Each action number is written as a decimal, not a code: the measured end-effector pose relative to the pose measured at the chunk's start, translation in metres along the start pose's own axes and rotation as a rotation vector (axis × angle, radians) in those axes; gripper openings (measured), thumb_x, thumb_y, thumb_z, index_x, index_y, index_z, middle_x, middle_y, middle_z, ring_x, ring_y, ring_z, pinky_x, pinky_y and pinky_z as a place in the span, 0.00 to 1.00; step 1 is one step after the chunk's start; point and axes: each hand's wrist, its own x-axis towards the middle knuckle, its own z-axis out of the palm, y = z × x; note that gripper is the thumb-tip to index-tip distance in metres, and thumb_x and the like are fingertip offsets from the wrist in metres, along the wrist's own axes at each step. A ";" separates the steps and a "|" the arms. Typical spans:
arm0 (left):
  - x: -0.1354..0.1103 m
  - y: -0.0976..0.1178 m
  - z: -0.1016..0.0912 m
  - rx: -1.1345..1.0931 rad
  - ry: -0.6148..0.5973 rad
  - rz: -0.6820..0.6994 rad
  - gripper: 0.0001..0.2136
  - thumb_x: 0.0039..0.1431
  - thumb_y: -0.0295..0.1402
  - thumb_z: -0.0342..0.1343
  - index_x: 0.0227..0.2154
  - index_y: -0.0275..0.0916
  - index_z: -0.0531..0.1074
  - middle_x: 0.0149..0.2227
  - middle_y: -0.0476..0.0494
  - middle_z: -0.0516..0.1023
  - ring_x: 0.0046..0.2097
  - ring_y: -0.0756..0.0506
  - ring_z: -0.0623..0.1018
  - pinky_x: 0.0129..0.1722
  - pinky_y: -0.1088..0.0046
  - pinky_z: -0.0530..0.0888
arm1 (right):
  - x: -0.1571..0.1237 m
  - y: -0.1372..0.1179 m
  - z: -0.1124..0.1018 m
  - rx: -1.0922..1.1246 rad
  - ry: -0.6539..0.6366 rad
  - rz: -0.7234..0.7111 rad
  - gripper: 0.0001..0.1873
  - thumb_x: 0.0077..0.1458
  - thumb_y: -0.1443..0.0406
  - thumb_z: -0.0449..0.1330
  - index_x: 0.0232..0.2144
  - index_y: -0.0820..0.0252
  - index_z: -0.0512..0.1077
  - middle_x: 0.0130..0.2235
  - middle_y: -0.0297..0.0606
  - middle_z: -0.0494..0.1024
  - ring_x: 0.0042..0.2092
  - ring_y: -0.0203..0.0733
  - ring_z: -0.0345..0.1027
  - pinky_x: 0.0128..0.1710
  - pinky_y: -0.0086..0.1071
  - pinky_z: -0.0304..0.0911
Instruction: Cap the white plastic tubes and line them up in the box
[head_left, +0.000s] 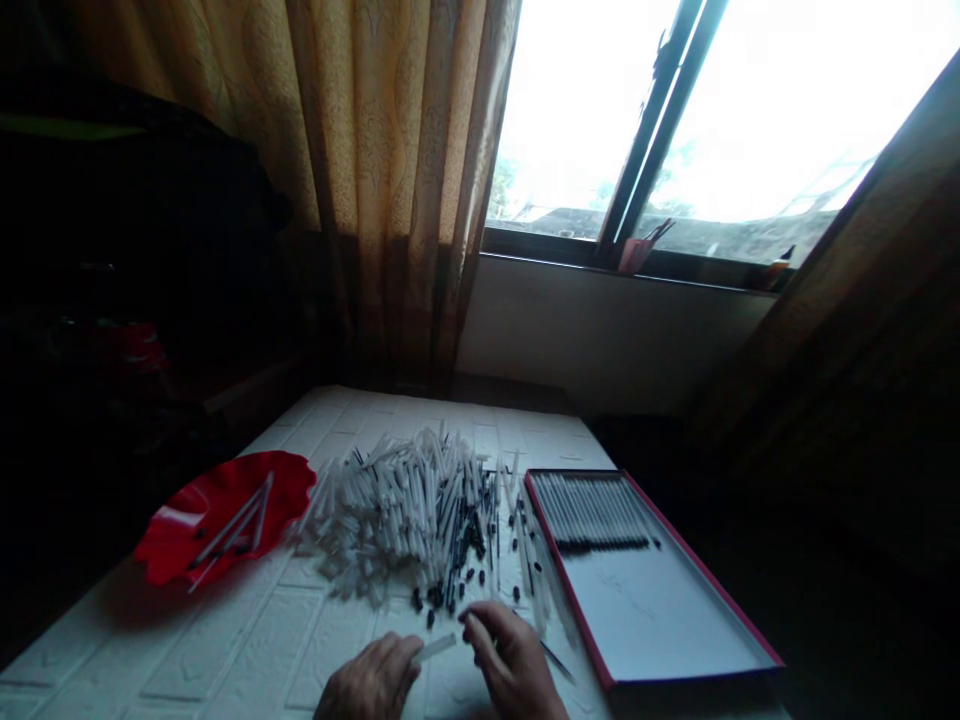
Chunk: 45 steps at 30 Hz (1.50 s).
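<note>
- First, bottom centre: left hand, fingers curled closed around a short white plastic tube, which sticks out to the right.
- Just beside it, right hand: fingers pinched shut on a thin dark rod, whose end projects toward lower right.
- Under both hands: table with a white brick-pattern surface.
- Directly above the hands, centre: loose heap of white plastic tubes, small black pieces scattered along its near right side.
- Left of heap, just beside it: red scalloped plate holding a few tubes.
- Right of heap: shallow red-rimmed white tray, with tubes lined side by side at its far end, black ends facing the hands.
- Farthest, top of frame: beige curtain, and bright window at upper right.
</note>
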 end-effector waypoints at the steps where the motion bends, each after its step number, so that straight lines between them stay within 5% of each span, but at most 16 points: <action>1: 0.000 -0.002 0.000 -0.005 0.018 -0.025 0.15 0.71 0.36 0.37 0.40 0.41 0.70 0.30 0.47 0.83 0.30 0.48 0.84 0.31 0.81 0.79 | 0.014 0.001 -0.006 -0.181 -0.043 -0.004 0.13 0.61 0.65 0.50 0.32 0.57 0.75 0.28 0.35 0.78 0.30 0.37 0.73 0.30 0.23 0.65; 8: 0.004 -0.008 0.002 -0.085 0.054 -0.205 0.14 0.71 0.39 0.37 0.43 0.44 0.68 0.32 0.49 0.84 0.31 0.49 0.85 0.31 0.83 0.79 | 0.094 0.019 -0.016 -0.500 -0.160 -0.064 0.13 0.53 0.75 0.55 0.35 0.55 0.76 0.37 0.39 0.77 0.33 0.42 0.73 0.29 0.28 0.61; 16: -0.001 -0.011 0.006 -0.130 0.019 -0.269 0.14 0.70 0.42 0.38 0.44 0.46 0.68 0.34 0.49 0.85 0.34 0.48 0.85 0.33 0.83 0.79 | 0.110 0.022 -0.019 -0.556 -0.297 -0.249 0.13 0.52 0.78 0.56 0.28 0.58 0.74 0.34 0.37 0.77 0.34 0.39 0.71 0.33 0.27 0.62; 20: 0.000 -0.010 0.004 -0.122 0.048 -0.271 0.14 0.70 0.42 0.38 0.45 0.46 0.68 0.34 0.49 0.85 0.33 0.48 0.85 0.34 0.83 0.79 | 0.103 0.017 -0.032 -0.445 -0.213 -0.294 0.12 0.51 0.78 0.57 0.27 0.58 0.73 0.32 0.36 0.78 0.33 0.39 0.72 0.33 0.28 0.64; 24: 0.000 -0.006 -0.001 -0.142 0.015 -0.300 0.13 0.70 0.42 0.39 0.44 0.46 0.67 0.34 0.49 0.85 0.33 0.48 0.85 0.33 0.83 0.79 | 0.073 0.001 -0.042 -0.258 0.029 -0.241 0.10 0.63 0.70 0.49 0.38 0.59 0.71 0.38 0.42 0.78 0.39 0.41 0.73 0.39 0.32 0.68; 26: -0.001 -0.005 -0.004 -0.167 -0.011 -0.308 0.13 0.70 0.41 0.39 0.45 0.45 0.67 0.35 0.49 0.84 0.34 0.48 0.85 0.34 0.83 0.79 | 0.054 -0.008 -0.042 0.104 0.258 -0.070 0.09 0.65 0.63 0.49 0.39 0.59 0.69 0.35 0.41 0.78 0.36 0.41 0.75 0.33 0.31 0.70; 29: -0.001 -0.003 -0.007 -0.191 -0.034 -0.296 0.12 0.70 0.40 0.39 0.45 0.44 0.66 0.35 0.48 0.84 0.35 0.48 0.85 0.35 0.83 0.78 | 0.031 -0.021 -0.037 0.655 0.398 0.210 0.11 0.58 0.56 0.60 0.35 0.58 0.70 0.31 0.36 0.78 0.31 0.41 0.75 0.25 0.29 0.70; 39: 0.003 0.000 -0.008 -0.181 -0.006 -0.228 0.13 0.71 0.40 0.37 0.45 0.43 0.65 0.33 0.48 0.83 0.32 0.48 0.84 0.33 0.81 0.79 | 0.024 -0.031 -0.036 0.820 0.364 0.311 0.14 0.51 0.55 0.66 0.33 0.59 0.71 0.29 0.35 0.77 0.30 0.39 0.73 0.25 0.28 0.69; 45: 0.006 0.000 -0.008 -0.166 -0.012 -0.161 0.12 0.71 0.38 0.37 0.43 0.42 0.65 0.31 0.47 0.82 0.31 0.48 0.84 0.32 0.79 0.79 | 0.020 -0.031 -0.024 0.828 0.137 0.366 0.13 0.50 0.55 0.65 0.29 0.60 0.72 0.26 0.34 0.75 0.29 0.39 0.71 0.24 0.26 0.65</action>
